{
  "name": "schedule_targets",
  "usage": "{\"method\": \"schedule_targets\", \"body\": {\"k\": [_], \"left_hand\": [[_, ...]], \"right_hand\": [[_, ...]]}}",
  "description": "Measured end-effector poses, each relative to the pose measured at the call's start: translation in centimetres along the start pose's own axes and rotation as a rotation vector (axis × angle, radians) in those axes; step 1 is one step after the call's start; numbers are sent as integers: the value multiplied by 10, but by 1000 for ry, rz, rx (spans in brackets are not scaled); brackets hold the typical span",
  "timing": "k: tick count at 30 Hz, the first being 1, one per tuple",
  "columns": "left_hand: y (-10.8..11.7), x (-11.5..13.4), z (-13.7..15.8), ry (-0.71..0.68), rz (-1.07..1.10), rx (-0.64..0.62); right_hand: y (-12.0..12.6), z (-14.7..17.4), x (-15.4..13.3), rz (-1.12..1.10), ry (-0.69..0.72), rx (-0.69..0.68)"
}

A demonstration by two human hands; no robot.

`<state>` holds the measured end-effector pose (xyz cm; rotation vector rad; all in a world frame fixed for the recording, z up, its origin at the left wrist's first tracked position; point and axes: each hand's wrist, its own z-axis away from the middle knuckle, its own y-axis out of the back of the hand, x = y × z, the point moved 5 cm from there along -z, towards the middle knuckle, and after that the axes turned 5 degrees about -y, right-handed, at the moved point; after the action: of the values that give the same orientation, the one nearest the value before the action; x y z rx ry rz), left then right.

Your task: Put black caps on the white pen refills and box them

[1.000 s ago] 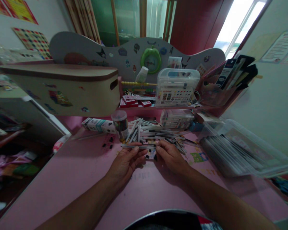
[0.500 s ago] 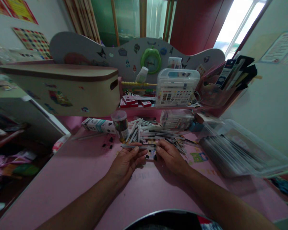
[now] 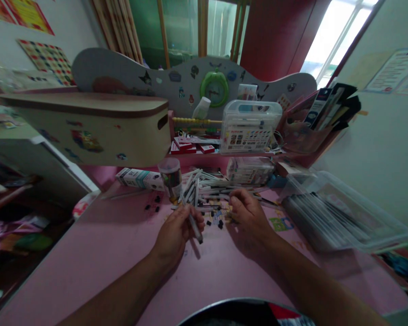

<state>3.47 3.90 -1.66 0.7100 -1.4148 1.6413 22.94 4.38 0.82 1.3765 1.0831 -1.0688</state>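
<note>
My left hand [image 3: 178,228] is closed around a pale pen-like stick [image 3: 194,227], whose dark end points down toward me. To the right, my right hand [image 3: 248,210] hovers over the desk with its fingers curled; whatever they hold, if anything, is hidden. Small black caps or bits [image 3: 220,223] lie on the desk between the hands. More black bits [image 3: 157,199] lie to the left, in front of the clear jar [image 3: 170,176]. Behind my hands spreads a loose heap of white and dark pens or sticks [image 3: 204,183].
An open clear plastic bin [image 3: 355,199] with dark sticks stands at the right. A long printed box [image 3: 139,178] lies left of the jar. The shelf above holds a cream storage box [image 3: 88,136], a clear carrying case [image 3: 250,129] and a green clock [image 3: 214,89].
The stick in my left hand has swung from lying nearly level to slanting down toward me. My right hand has moved right, away from it, uncovering the black bits.
</note>
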Motion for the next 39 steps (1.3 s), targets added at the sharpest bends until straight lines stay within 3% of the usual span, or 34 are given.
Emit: {"method": "schedule_targets", "body": {"k": [4,8,15,18,23,27,33,39], "left_hand": [[-1,1,1,2,24,23],[-2,-2,2,-7,-36,-2],[-2,-7,2,-51,-149,-41],[-4,-8,4,-21,-178,-78],[-12,-15,10,70,-212,-169],[-17,-21,16,123,-241,-241],[-21,-23,25,109,-332,-313],[-21,-25,27,109,-350,-347]], "right_hand": [[26,-15,-7,78,105,247],[37,-20,-10,167,173,352],[19,-20,-3,913,145,-53],[10,-15,3,1091,152,-111],[2,-9,2,1108,135,-96],[8,-11,-11,909,123,-41],[8,-15,-6,-85,-132,-66],[-5,-9,-3,-301,-248,-104]]}}
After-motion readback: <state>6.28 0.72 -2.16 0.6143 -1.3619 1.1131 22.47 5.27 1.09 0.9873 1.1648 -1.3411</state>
